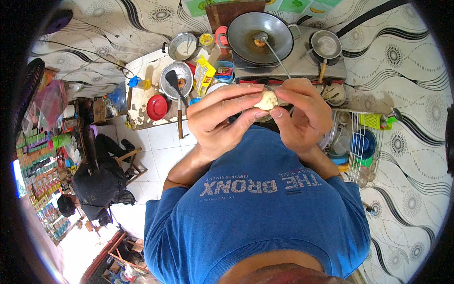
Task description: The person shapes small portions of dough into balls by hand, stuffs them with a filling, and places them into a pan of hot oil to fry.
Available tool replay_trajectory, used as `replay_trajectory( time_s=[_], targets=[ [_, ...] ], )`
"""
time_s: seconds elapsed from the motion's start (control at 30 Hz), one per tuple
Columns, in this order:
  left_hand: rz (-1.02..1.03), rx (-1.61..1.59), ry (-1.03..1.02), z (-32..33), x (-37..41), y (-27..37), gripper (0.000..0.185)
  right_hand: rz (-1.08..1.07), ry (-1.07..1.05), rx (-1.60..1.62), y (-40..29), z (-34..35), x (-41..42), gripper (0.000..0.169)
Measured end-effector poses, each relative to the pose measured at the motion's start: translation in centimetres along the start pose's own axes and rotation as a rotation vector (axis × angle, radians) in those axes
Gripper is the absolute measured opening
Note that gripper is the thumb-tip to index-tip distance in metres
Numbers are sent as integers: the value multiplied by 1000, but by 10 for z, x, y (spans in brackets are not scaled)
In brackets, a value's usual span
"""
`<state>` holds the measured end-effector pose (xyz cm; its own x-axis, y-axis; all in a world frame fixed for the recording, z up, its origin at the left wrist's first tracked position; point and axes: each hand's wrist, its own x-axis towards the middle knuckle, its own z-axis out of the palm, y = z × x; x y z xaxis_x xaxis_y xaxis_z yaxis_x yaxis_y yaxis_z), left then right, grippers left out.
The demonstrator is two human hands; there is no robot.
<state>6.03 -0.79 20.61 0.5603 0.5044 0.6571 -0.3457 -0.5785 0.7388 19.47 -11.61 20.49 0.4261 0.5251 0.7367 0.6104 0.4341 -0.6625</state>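
Note:
My left hand (223, 117) and my right hand (305, 110) are raised before my chest, pinching a small pale lump of dough (266, 100) between their fingertips. Beyond them, a large wok (244, 39) stands on the gas stove (287, 72). A browned piece of food (259, 43) lies in the wok's oil under a long-handled metal ladle (262, 36). To the side, a perforated metal strainer (166, 76) holds a brown ring-shaped piece and a black spatula (172, 78).
A pot of pale batter (184, 48), a yellow packet (204, 76) and a red bowl (156, 107) sit on the worn table (142, 119). A small pan (325, 44) rests on the stove's other burner. A dish rack (354, 152) stands beside me. A person in dark clothes (99, 188) sits farther off.

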Motion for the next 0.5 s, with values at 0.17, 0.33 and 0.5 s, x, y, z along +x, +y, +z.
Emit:
replay_trajectory(
  time_s=[0.17,0.33,0.5],
  targets=[
    [28,-13,-19,0,0,-3,24,-136,-36,-187,3,-3,-2,21],
    [44,31,-24,-1,3,-1,24,-155,-59,-250,-4,-4,2,20],
    [-101,-94,-36,-5,3,-3,26,-10,-124,12,9,-10,2,19]
  ],
)
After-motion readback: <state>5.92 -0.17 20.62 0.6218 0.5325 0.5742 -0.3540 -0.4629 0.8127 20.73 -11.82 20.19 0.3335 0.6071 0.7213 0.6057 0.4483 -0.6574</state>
